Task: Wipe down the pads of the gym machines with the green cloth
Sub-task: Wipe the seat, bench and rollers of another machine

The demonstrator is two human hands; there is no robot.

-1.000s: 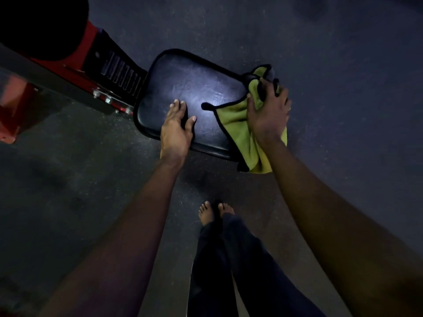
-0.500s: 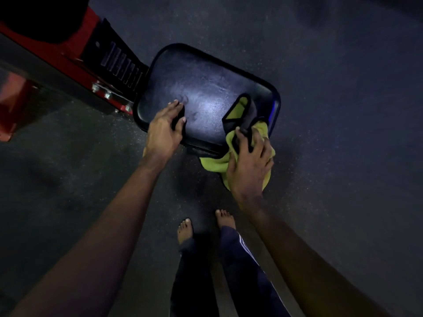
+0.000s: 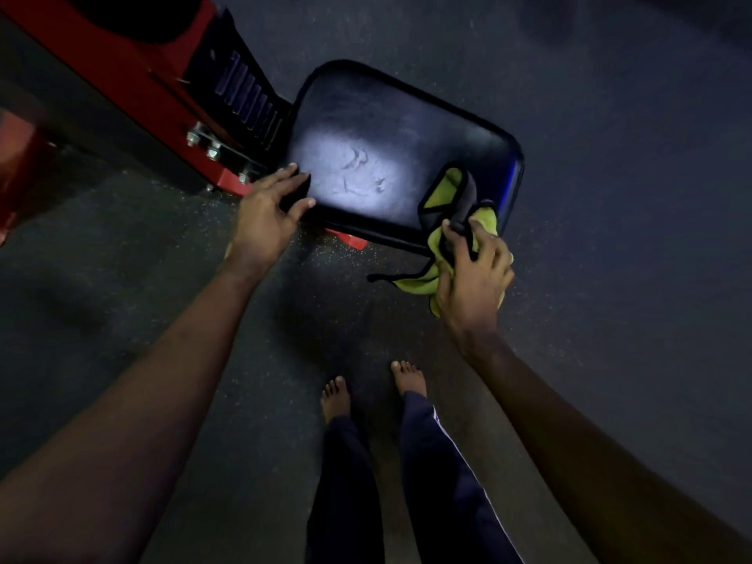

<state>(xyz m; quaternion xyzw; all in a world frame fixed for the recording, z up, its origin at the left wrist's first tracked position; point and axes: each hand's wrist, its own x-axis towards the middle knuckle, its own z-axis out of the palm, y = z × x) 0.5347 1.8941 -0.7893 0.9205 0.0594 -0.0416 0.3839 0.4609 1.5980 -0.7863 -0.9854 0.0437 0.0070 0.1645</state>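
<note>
A black padded seat with a shiny, lit top juts out from a red machine frame. The green cloth with black edging lies bunched at the pad's near right corner and hangs over its front edge. My right hand grips the cloth there, fingers curled round the bunched fabric. My left hand rests at the pad's near left corner, fingers spread, thumb along the front edge.
The red machine frame with bolts and a black ribbed plate runs off to the upper left. Dark speckled floor surrounds the pad. My bare feet stand just below it.
My right hand has dragged the cloth from the pad's far right edge toward me to the near right corner. My left hand slid from the pad's top to its near left corner.
</note>
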